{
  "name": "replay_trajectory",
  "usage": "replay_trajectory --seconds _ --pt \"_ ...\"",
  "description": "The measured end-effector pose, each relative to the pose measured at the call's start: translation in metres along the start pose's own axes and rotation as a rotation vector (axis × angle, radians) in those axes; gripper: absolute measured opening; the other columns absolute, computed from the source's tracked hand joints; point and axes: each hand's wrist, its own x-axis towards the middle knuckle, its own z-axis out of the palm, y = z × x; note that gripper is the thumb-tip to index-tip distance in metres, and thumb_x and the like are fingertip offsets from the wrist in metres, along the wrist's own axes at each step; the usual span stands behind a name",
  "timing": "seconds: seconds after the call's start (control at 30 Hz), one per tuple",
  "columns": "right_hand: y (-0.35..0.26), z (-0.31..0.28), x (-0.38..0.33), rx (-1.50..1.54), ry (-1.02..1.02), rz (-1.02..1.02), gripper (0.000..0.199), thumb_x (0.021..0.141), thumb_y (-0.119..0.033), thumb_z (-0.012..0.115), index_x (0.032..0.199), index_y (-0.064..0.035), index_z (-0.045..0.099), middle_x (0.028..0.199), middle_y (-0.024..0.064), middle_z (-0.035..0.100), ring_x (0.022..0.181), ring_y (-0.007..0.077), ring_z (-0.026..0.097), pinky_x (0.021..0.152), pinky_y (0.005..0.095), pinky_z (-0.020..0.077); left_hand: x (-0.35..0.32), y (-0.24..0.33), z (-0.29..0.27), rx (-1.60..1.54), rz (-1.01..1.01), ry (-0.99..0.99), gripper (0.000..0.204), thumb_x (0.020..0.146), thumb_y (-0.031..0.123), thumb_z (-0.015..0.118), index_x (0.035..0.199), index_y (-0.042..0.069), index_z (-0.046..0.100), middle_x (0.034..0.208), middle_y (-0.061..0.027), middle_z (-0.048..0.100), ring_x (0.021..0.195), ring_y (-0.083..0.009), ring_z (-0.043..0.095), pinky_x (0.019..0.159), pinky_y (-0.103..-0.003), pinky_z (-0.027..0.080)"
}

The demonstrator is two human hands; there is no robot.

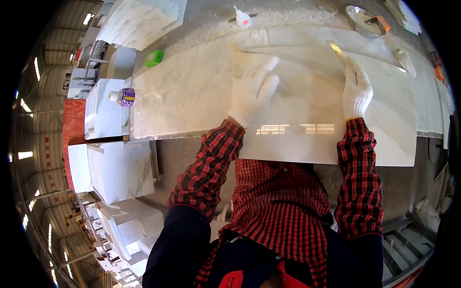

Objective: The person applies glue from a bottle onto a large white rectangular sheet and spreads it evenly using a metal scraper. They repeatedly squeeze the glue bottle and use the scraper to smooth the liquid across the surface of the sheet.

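A glossy white marble slab (pixel 307 105) lies flat in front of me, its near edge overhanging toward my body. My left hand (pixel 254 93), in a white knit glove, rests over the slab's left part with its fingers spread. Toward the slab's right side is my right hand (pixel 357 91), gloved alike, its fingers closed together. A thin flat scraper blade (pixel 336 48) juts out from its fingertips and catches a yellowish striped reflection. The scraper's grip is hidden by the glove.
Beyond the slab stand a white squeeze bottle (pixel 243 19) and a metal bowl (pixel 366 23) with a tool in it. A clear drink bottle (pixel 127 97) lies at left, below a green box (pixel 153 58). Stacked marble blocks (pixel 110 170) stand left. A crumpled white glove-like item (pixel 406 61) lies right.
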Motion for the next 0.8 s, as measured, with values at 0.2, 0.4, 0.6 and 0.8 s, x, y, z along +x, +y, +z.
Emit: replay_trajectory --seconds 0.2,0.4,0.6,0.8 --pt "-0.002 0.001 -0.001 -0.003 0.005 0.003 0.025 0.101 -0.020 0.063 0.119 -0.0083 0.076 0.116 0.0127 0.075 0.109 0.0254 0.070 0.098 0.0336 0.0515 0.000 -0.005 0.011 0.118 0.043 -0.051 0.053 0.104 0.038 0.054 0.151 0.014 0.052 0.137 -0.0191 0.064 0.126 -0.0399 0.058 0.110 -0.045 0.042" --pt "-0.009 0.001 -0.001 -0.053 -0.004 0.023 0.026 0.101 -0.021 0.062 0.120 -0.0100 0.076 0.117 0.0130 0.075 0.110 0.0261 0.070 0.099 0.0333 0.0507 0.011 -0.032 0.003 0.122 -0.058 0.043 0.057 0.105 0.043 0.050 0.156 0.019 0.046 0.141 -0.0200 0.062 0.131 -0.0410 0.055 0.112 -0.048 0.040" --pt "-0.004 -0.002 -0.002 -0.031 -0.001 0.000 0.026 0.101 -0.021 0.062 0.121 -0.0118 0.076 0.116 0.0118 0.075 0.109 0.0265 0.070 0.098 0.0335 0.0508 -0.003 -0.023 0.005 0.406 0.108 -0.093 0.061 0.106 0.041 0.049 0.158 0.011 0.042 0.152 -0.0188 0.052 0.140 -0.0402 0.047 0.118 -0.048 0.035" --pt "-0.002 0.003 0.000 -0.027 -0.012 -0.045 0.026 0.100 -0.020 0.063 0.121 -0.0112 0.076 0.116 0.0129 0.075 0.108 0.0263 0.070 0.098 0.0333 0.0510 -0.003 -0.039 -0.003 0.656 0.107 -0.049 0.062 0.104 0.040 0.052 0.158 0.011 0.042 0.154 -0.0186 0.050 0.144 -0.0423 0.041 0.120 -0.049 0.031"
